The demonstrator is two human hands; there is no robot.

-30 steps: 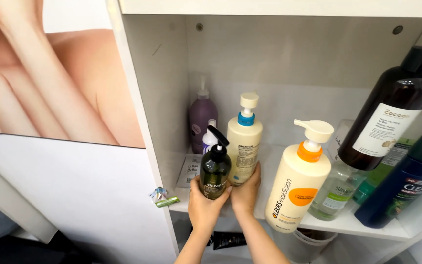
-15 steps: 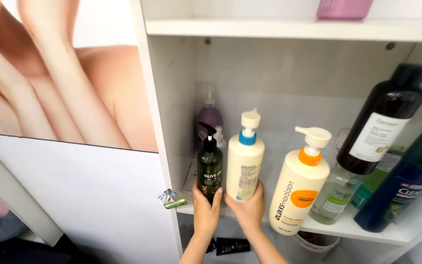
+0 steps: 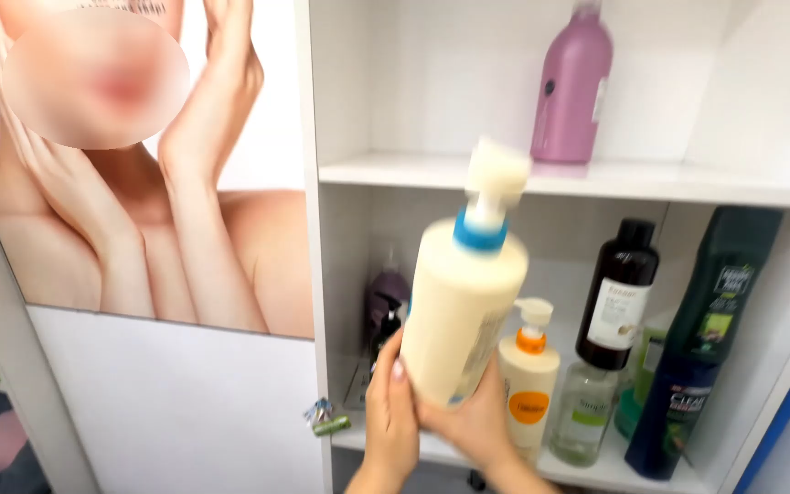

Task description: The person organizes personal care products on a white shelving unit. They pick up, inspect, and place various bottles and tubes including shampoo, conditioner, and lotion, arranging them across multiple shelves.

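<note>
A large cream pump bottle (image 3: 464, 293) with a blue collar is lifted clear of the lower shelf (image 3: 614, 471), tilted slightly and blurred. My right hand (image 3: 475, 428) cups its base from below. My left hand (image 3: 390, 416) presses against its lower left side. Behind my hands, a dark green pump bottle (image 3: 384, 331) and a purple pump bottle (image 3: 382, 297) stand at the shelf's left end.
On the lower shelf stand a smaller cream bottle with an orange collar (image 3: 528, 389), a clear bottle (image 3: 582, 407), a dark brown bottle (image 3: 617, 293), a green bottle (image 3: 726, 279) and a blue bottle (image 3: 672, 416). A pink bottle (image 3: 571, 87) stands on the upper shelf (image 3: 395, 169). A poster (image 3: 130, 174) covers the left panel.
Both hands have raised the blue-collared cream bottle off the shelf toward me. My left hand let go of the dark green bottle, which stays on the shelf. The view tilted upward.
</note>
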